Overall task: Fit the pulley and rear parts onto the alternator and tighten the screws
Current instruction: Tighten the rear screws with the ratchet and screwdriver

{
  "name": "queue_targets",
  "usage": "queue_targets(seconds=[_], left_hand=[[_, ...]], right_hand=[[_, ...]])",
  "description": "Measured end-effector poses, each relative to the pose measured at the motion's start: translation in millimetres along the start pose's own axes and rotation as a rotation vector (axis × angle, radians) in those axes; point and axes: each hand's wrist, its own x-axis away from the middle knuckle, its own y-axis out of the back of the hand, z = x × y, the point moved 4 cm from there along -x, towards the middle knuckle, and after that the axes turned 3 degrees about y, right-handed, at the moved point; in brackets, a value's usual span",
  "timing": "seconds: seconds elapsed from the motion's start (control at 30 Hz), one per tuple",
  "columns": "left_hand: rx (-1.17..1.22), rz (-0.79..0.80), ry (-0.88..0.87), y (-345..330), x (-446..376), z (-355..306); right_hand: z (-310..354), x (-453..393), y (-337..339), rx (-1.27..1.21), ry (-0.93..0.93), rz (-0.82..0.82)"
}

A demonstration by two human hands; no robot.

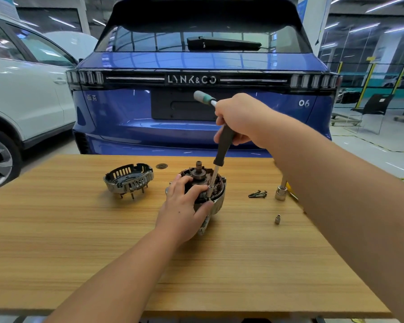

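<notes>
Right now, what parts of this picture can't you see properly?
Head view, the only one:
- Driver tip: the left hand covers where it meets the alternator, so any screw there is hidden.
- Driver handle: its middle sits inside the right hand.
- Loose screws: too small to count.
- Tool near the large socket: the right forearm hides most of it.
- Small dark disc: too small to identify.

A blue car (203, 108) is sitting tail-on just beyond the desk (79, 241), directly behind the grip, its "LYNK & CO" lettering showing across the hatch. A white car (26, 94) is standing off to the grip's left. Far to the right, a black chair (373, 108) is waiting near yellow posts (369, 75) on the pale floor.
</notes>
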Motion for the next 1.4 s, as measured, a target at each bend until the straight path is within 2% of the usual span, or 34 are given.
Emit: queue_targets(seconds=[0.1,0.23,0.37,0.47,0.53,0.63,0.8,0.87,1.03,1.2,1.3,1.33,1.4], left_hand=[[0.003,0.012,0.003,1,0,1],[0.011,0.010,0.013,2,0,-1],[0.012,0.015,0.017,3,-1,-1],[0.006,0.017,0.011,2,-2,0],[0.011,0.006,0.006,2,-2,1],[0.027,-0.002,0.002,2,-2,1],[0.034,-0.002,-0.009,3,0,2],[0.038,-0.007,-0.011,4,0,1],[0.022,-0.016,0.002,3,1,-1],[0.016,-0.024,-0.002,2,1,-1],[0.011,-0.018,-0.003,2,0,0],[0.009,-0.017,-0.004,1,0,0],[0.008,-0.013,-0.005,2,0,0]], right_hand=[[-3,9,-2,-0.328,-0.107,0.022],[-8,16,-27,-0.883,-0.178,0.168],[-13,10,-38,-1.297,-0.234,0.040],[-23,6,-41,-1.430,-0.240,-0.090],[-31,8,-45,-1.381,-0.133,-0.184],[-33,15,-49,-1.159,0.117,-0.334],[-20,29,-38,-0.257,0.657,-0.586],[-15,26,-35,-0.001,0.721,-0.566],[-1,16,-35,0.660,0.722,-0.451],[12,13,-27,0.743,0.666,-0.294],[21,1,-20,0.743,0.536,-0.195],[23,-2,-17,0.670,0.456,-0.138],[23,-4,-14,0.273,0.248,-0.036]])
